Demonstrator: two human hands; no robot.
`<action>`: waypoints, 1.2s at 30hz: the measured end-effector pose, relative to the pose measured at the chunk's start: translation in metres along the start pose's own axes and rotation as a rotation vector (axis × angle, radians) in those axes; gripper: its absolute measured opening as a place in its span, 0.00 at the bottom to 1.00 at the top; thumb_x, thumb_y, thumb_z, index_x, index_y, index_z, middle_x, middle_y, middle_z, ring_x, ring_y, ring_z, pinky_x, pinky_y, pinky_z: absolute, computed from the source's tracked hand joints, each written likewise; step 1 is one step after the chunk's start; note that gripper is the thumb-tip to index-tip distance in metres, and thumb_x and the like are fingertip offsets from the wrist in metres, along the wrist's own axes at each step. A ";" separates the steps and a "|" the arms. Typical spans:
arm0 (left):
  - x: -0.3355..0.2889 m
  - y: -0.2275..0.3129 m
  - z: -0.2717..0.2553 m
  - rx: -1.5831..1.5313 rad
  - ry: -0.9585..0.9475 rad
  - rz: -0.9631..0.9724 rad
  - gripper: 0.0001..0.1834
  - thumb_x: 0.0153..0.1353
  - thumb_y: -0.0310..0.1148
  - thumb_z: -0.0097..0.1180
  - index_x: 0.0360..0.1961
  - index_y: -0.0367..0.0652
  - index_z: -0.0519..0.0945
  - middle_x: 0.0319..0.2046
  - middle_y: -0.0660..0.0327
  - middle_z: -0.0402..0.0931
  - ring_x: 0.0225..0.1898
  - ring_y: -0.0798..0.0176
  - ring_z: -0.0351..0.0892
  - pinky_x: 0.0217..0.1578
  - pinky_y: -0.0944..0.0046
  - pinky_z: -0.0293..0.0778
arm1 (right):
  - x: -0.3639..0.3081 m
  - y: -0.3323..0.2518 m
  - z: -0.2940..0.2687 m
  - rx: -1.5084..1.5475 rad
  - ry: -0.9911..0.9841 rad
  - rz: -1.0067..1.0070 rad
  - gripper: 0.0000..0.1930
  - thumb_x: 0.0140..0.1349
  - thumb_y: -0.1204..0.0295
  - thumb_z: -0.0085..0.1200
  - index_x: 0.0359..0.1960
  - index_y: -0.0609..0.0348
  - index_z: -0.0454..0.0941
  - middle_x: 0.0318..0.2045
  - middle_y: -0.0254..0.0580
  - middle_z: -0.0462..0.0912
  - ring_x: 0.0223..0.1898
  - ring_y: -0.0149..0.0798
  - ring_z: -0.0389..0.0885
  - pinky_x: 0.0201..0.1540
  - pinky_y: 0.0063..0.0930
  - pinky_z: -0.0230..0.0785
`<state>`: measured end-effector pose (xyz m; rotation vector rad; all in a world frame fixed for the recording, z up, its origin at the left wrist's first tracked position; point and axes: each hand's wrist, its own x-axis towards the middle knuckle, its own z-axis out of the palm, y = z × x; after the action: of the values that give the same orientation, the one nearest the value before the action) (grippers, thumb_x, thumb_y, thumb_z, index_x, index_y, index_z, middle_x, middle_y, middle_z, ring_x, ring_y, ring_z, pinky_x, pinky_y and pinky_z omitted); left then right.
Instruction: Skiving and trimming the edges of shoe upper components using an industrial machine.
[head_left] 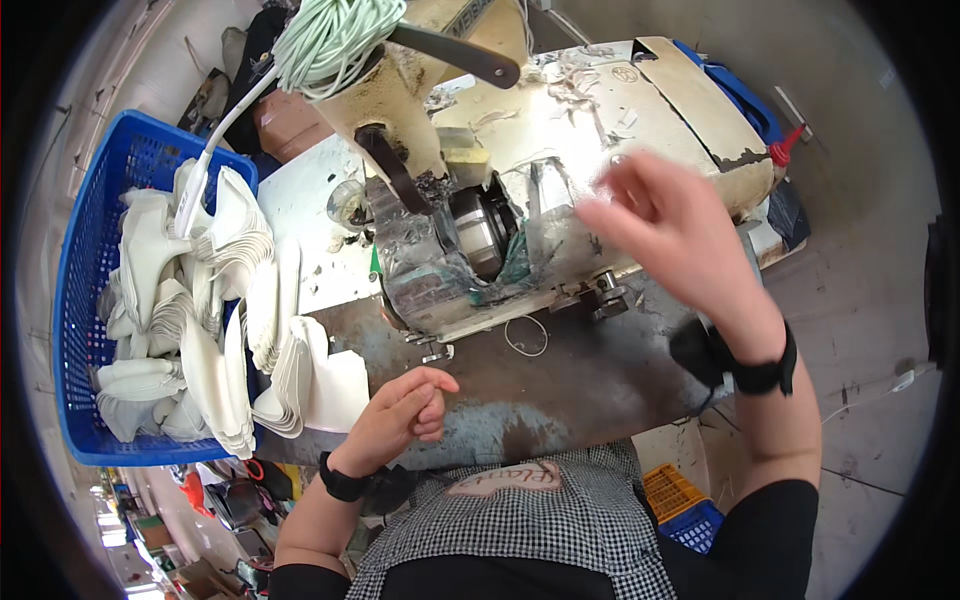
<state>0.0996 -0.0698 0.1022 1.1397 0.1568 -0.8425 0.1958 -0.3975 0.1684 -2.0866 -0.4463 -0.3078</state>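
Right hand [675,225] is hovering by the machine [430,290] while left hand [395,422] is curling low

The right arm is rising from the lower right, its forearm slanting inward and its fingers pointing leftward across the machine's right side. Blur is softening the hand; thumb and fingers are curving toward each other, and I cannot tell whether that grip is holding anything. The left forearm is angling up from the lower left, placing its hand near the front edge of the desk [610,375]. There the fingers are folding in toward the palm, the index finger is pointing right, and nothing is showing in the grip. A stack of white pieces [338,388] is lying just left of it; more white layers [210,375] are filling the blue basket [72,300]. The machine is standing mid-desk, its metal drum [480,235] sitting left of the right hand. Black wristbands [768,374] are circling both wrists.
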 end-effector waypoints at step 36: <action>-0.047 -0.018 -0.022 0.936 0.794 0.786 0.09 0.55 0.19 0.60 0.38 0.36 0.76 0.34 0.60 0.75 0.34 0.67 0.74 0.39 0.69 0.71 | -0.097 0.080 0.063 -0.618 -0.052 0.132 0.21 0.49 0.66 0.65 0.43 0.60 0.73 0.40 0.50 0.78 0.39 0.57 0.79 0.36 0.44 0.74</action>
<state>0.0622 -0.0297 0.1032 2.1709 -0.0616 0.3509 0.1455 -0.4011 0.0373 -2.7176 -0.2575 -0.3430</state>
